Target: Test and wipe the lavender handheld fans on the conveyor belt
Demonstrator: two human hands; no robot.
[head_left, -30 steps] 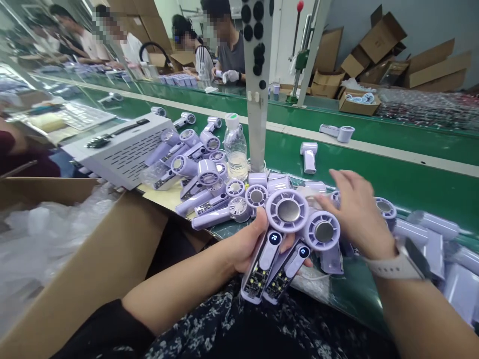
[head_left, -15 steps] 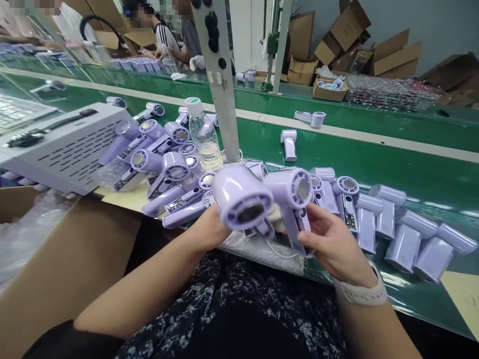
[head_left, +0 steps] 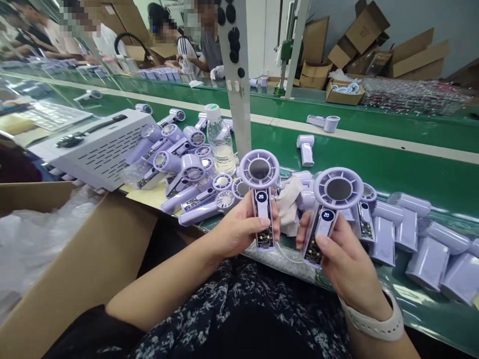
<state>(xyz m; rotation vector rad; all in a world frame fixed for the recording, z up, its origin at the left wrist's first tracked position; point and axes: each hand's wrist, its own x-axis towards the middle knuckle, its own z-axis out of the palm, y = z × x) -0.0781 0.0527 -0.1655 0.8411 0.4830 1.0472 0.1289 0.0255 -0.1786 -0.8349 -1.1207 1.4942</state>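
My left hand (head_left: 243, 225) is closed round the handle of a purple handheld fan (head_left: 259, 170), its thumb on the front. A second purple handheld fan (head_left: 339, 188) is gripped in my right hand (head_left: 342, 254), with the thumb by its button strip. Both fans face me, heads up, and their small round displays are lit and read 20. Circuit boards show in the open handle fronts. Behind and between them lies a crumpled pale cloth (head_left: 290, 204). More purple fans (head_left: 384, 234) lie on the bench to the right of my right hand.
A pile of purple fans (head_left: 192, 167) lies left of a clear bottle (head_left: 221, 144) and a metal post (head_left: 239, 109). A grey slotted box (head_left: 101, 149) stands further left, above a carton (head_left: 86, 269) of plastic bags. Fans sit on the green conveyor (head_left: 374, 164). Co-workers sit across it.
Both fans were in my left hand at first, my right hand free. My right hand has taken one, and the fans, tilted forward half a second ago, now stand upright and apart.
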